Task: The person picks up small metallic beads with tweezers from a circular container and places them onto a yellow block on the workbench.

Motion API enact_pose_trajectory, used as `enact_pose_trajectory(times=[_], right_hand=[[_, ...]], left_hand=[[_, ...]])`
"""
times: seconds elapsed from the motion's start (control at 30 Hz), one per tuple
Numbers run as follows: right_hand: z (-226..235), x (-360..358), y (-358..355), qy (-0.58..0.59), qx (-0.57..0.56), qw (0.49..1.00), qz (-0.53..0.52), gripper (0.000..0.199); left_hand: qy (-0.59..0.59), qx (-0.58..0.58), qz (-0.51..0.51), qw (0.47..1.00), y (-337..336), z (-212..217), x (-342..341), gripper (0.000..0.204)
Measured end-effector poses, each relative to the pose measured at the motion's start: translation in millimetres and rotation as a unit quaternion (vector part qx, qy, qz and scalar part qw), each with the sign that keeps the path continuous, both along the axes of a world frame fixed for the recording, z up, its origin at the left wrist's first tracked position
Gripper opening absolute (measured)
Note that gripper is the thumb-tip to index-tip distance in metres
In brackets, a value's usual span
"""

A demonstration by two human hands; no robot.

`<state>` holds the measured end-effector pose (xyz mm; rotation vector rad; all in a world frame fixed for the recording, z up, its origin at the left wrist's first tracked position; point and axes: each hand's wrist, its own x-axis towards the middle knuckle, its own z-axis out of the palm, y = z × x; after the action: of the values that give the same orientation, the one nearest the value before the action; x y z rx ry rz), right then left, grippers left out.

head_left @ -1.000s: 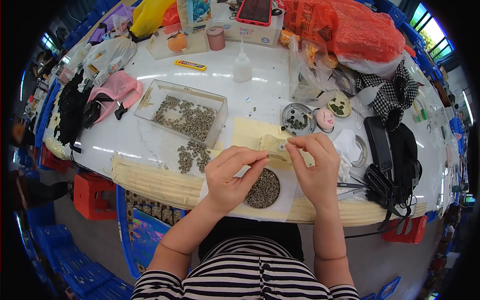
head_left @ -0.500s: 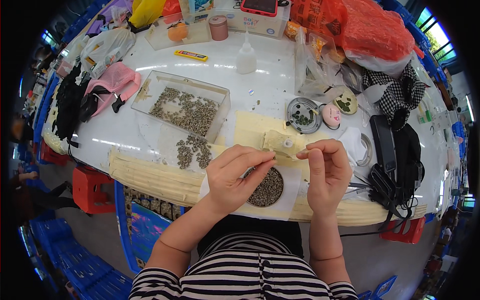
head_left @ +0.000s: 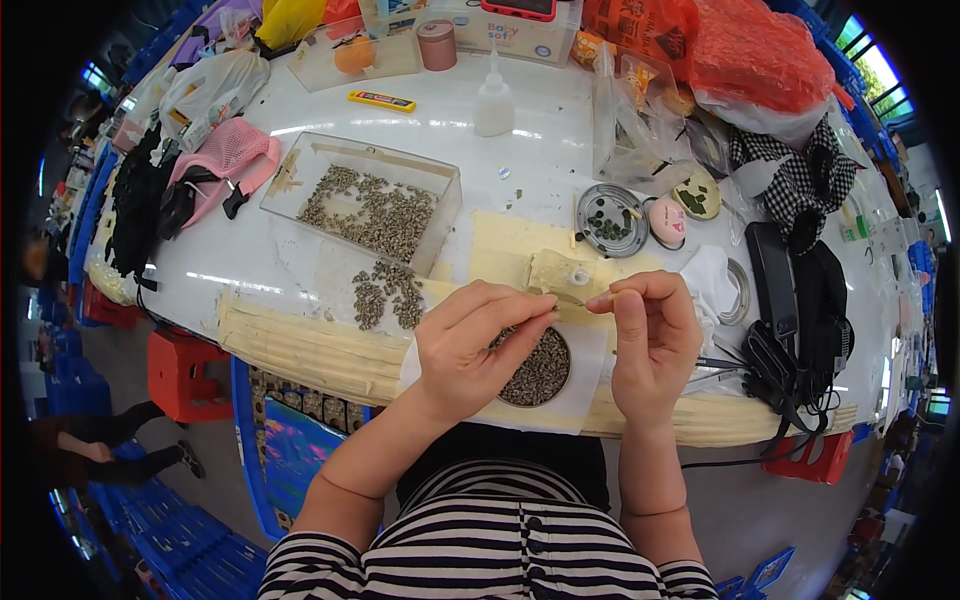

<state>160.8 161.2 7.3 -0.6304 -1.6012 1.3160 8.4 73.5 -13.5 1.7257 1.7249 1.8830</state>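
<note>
Over the near edge of the table, my left hand (head_left: 470,345) is closed in a pinch, its fingertips pressed on something too small to name. Facing it, my right hand (head_left: 650,345) also pinches; a thin pale tip shows at its fingers, but its kind is unclear. Partly under my left hand, a round dish of small metallic grey parts (head_left: 540,372) rests on a white sheet (head_left: 590,375). Just beyond both hands stands a block wrapped in yellowish tape (head_left: 548,275), with a small white nozzle-like piece (head_left: 578,277) on it.
A clear box (head_left: 450,205) with similar metal parts stands left, a loose pile (head_left: 385,298) before it. Farther back is a white squeeze bottle (head_left: 494,105). At right are a round tin of dark pieces (head_left: 610,222), black straps (head_left: 785,360) and tweezers (head_left: 722,365).
Both hands keep their pinches, with the right fingertips slightly closer to the left ones. The view has shifted a little. At far left, another person's arm and leg have come farther into view.
</note>
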Motion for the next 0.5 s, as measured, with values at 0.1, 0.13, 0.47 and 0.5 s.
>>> enact_pose_trajectory(times=[0.1,0.13,0.47,0.5], right_hand=[[-0.3,-0.1,0.2,-0.001,0.005,1.000,0.000,0.010],[-0.2,-0.1,0.4,-0.001,0.007,1.000,0.000,0.010],[-0.4,0.1,0.2,-0.011,0.011,1.000,-0.004,0.010],[-0.4,-0.1,0.2,-0.011,0.012,1.000,-0.004,0.010]], left_hand=[[0.000,-0.004,-0.004,1.000,-0.5,1.3,0.3,0.023],[0.000,-0.007,-0.007,1.000,-1.0,2.7,0.3,0.023],[-0.002,-0.009,-0.010,1.000,-1.7,3.0,0.8,0.023],[0.001,-0.008,-0.010,1.000,-1.6,3.0,0.8,0.023]])
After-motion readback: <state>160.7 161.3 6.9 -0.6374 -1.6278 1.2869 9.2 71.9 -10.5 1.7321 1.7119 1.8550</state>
